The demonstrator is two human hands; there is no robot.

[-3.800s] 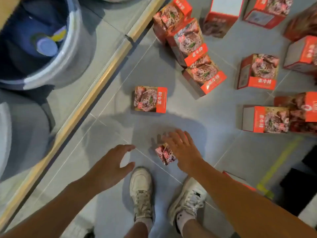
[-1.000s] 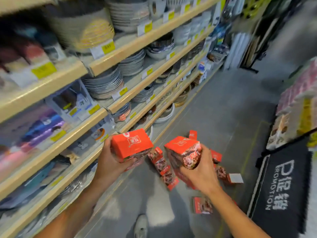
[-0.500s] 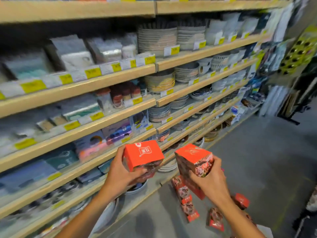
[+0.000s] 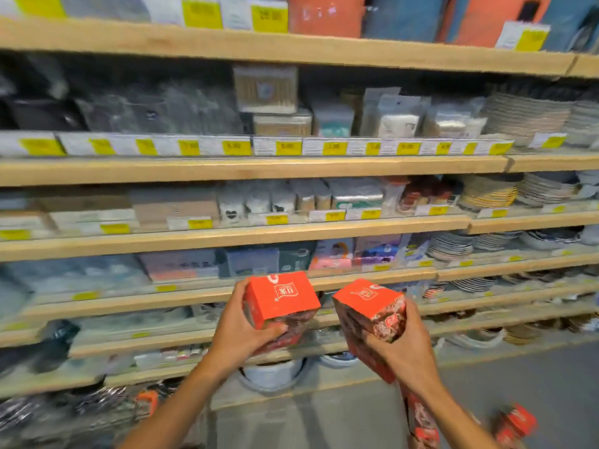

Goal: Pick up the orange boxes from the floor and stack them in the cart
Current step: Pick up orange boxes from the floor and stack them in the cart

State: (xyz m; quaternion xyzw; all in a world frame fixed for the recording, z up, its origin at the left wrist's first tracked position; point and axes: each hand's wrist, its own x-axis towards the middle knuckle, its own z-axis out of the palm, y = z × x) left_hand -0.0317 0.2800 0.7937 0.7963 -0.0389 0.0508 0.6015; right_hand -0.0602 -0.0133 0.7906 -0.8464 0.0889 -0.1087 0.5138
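Risen from the floor since a second ago, the left hand (image 4: 238, 338) and right hand (image 4: 406, 348) each clasp an orange box (image 4: 280, 298), second box (image 4: 372, 314) at three o'clock, fingers curled tight, ready for the unseen cart.

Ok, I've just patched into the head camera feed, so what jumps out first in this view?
Two orange boxes held up at centre frame: the left hand grips one orange box, and the right hand grips the other orange box. Behind them, wooden shelves with yellow price tags fill the view. More orange boxes on the floor show blurred at lower right.
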